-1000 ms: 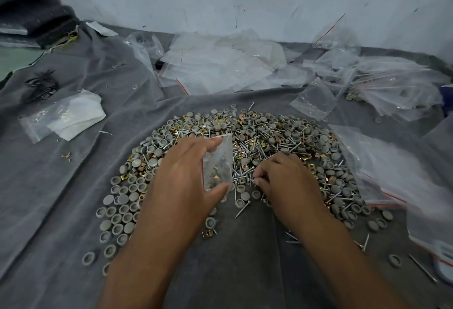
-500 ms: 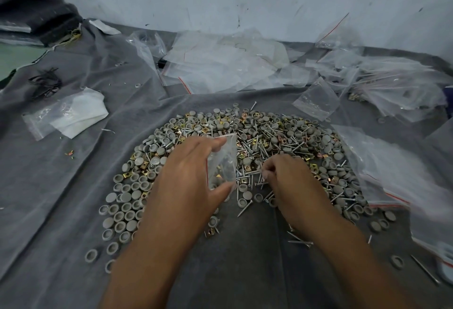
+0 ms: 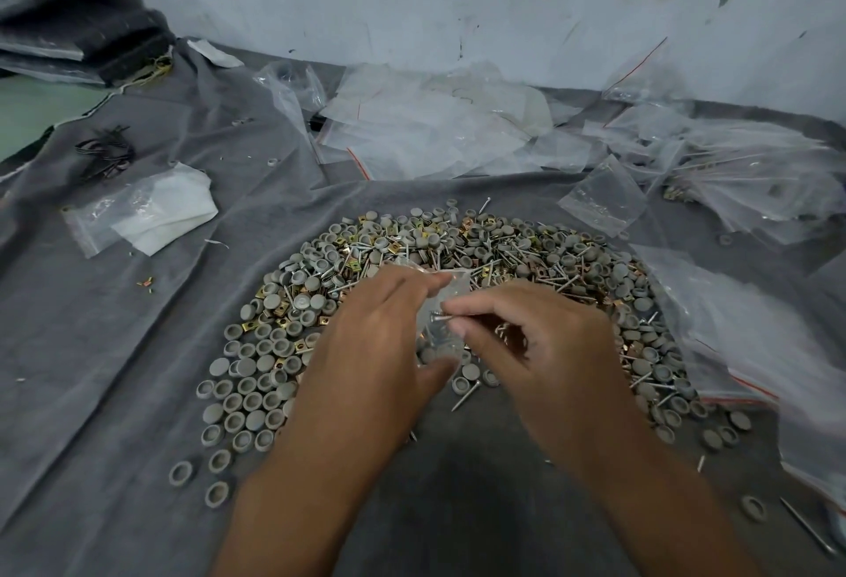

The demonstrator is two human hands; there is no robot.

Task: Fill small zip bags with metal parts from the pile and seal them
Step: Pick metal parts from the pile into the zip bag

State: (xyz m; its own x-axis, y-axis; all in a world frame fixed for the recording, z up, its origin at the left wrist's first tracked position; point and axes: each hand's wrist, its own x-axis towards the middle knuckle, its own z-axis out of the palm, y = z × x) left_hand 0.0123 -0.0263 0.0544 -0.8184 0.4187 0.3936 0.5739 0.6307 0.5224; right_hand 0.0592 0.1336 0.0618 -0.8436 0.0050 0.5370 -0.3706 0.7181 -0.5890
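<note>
My left hand (image 3: 371, 347) holds the small zip bag (image 3: 441, 325) upright over the pile (image 3: 458, 302); my right hand (image 3: 540, 347) pinches a screw (image 3: 440, 314), lying left-right, head at the bag.

We see grey caps (image 3: 256, 398), brass-yellow clips (image 3: 280, 365) and silver screws (image 3: 464, 395) on a dark grey cloth (image 3: 114, 393); clear bags (image 3: 435, 132) carry red seal lines; the wall (image 3: 458, 4) is pale blue-white
</note>
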